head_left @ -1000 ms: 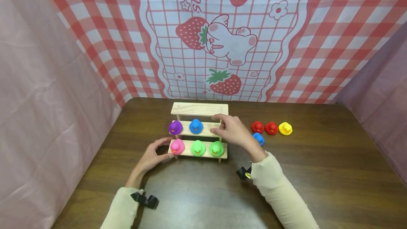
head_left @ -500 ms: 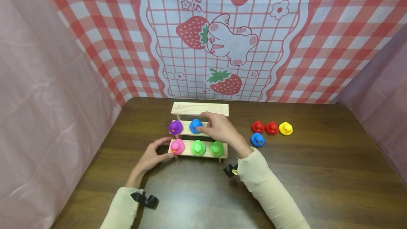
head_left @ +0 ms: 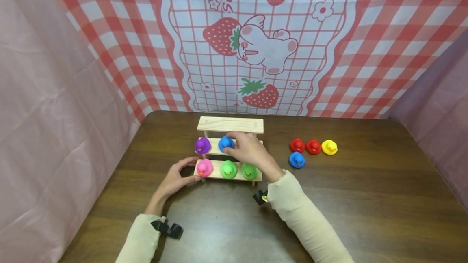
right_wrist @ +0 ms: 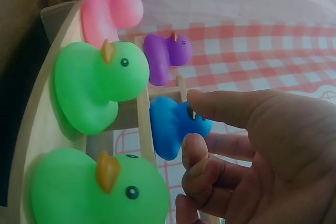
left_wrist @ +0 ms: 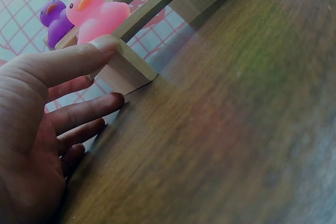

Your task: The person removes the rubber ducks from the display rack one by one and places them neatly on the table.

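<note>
A small three-tier wooden stand (head_left: 230, 124) bears several rubber ducks. On its middle tier a blue rubber duck (head_left: 226, 144) sits beside a purple duck (head_left: 202, 145). My right hand (head_left: 250, 150) pinches the blue duck by its head; thumb and fingertips flank it in the right wrist view. With thumb and fingers, my left hand (head_left: 177, 178) grips the left end of the lower tier, close to a pink duck (left_wrist: 97, 14). Two green ducks, one of them a green duck (head_left: 228, 169) at mid-tier, stand on that tier beside the pink one.
Right of the stand on the brown table (head_left: 369, 198) are two red ducks, including a red duck (head_left: 313, 147), a yellow duck (head_left: 329, 147) and another blue duck (head_left: 297, 160). A checked strawberry cloth (head_left: 256, 52) hangs behind the table, with pink drapes at both sides.
My right hand has moved left along the middle tier to the blue duck and taken hold of it. The left hand has stayed at the stand's left end.
</note>
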Tool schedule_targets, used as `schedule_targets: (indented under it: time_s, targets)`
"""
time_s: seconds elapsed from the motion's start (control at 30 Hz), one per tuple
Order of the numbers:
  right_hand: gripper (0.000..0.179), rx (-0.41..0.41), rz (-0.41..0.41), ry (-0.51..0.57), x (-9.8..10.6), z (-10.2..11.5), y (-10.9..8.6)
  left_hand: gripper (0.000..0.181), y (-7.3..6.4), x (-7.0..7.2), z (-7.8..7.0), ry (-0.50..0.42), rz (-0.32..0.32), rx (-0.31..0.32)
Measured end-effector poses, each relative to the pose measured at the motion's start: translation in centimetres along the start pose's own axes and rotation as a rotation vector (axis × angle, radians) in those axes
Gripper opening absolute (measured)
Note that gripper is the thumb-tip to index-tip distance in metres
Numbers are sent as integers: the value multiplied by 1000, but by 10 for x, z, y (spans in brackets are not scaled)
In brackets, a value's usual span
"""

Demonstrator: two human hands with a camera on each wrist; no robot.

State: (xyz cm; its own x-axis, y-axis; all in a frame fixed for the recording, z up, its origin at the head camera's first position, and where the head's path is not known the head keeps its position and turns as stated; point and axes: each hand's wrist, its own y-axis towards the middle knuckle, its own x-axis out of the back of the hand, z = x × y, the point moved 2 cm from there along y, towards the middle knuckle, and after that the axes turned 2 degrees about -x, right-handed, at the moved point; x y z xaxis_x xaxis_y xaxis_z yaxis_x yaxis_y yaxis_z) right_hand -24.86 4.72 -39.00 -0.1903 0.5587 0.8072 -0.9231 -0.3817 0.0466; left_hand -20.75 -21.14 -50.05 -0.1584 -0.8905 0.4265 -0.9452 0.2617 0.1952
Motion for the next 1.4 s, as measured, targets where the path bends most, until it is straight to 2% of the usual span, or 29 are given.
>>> schedule_targets:
  time_s: [0.43, 0.83, 1.17, 1.4]
  targets:
    - [40, -10, -25, -19, -3, 1, -1, 61, 1, -1, 1, 7, 4, -12]
    - [40, -6, -40, -12, 15, -4, -17, 63, 0, 0, 0, 14, -6, 10]
    - [42, -43, -63, 34, 34, -25, -41, 63, 0, -1, 2, 22, -7, 25]
    - [39, -47, -119, 9, 49, -47, -59, 63, 1, -1, 2, 13, -6, 13]
